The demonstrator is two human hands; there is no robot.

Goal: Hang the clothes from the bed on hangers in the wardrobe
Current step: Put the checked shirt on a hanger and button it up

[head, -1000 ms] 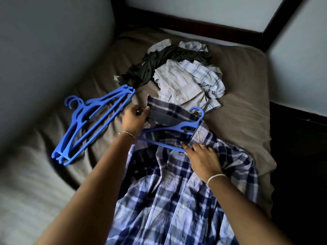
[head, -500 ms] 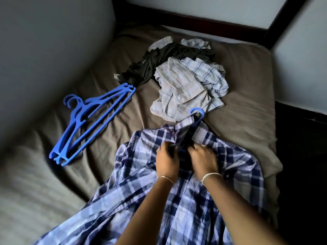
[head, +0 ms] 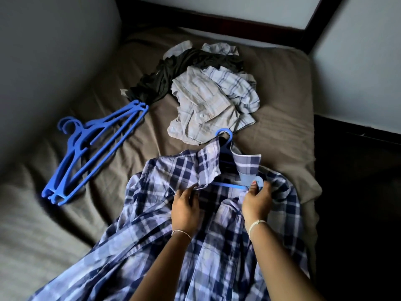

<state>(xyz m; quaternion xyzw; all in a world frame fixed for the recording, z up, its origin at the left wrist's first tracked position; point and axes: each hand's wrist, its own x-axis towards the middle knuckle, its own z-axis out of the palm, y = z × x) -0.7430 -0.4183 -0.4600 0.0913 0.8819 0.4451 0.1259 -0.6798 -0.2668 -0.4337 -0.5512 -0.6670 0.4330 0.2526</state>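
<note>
A blue-and-white plaid shirt lies spread on the bed in front of me. A blue hanger sits inside it, its hook poking out past the collar and its bar showing in the open neck. My left hand pinches the left front edge of the shirt just below the collar. My right hand grips the right front edge together with the hanger's right end.
Several blue hangers lie stacked on the bed to the left. A pile of clothes, a black garment and pale striped shirts, sits beyond the plaid shirt. A grey wall runs along the left; dark floor lies to the right.
My hands have moved apart from the middle of the shirt, pulling its front edges open so the hanger bar shows. Before that my left hand drew the left side over the hanger.
</note>
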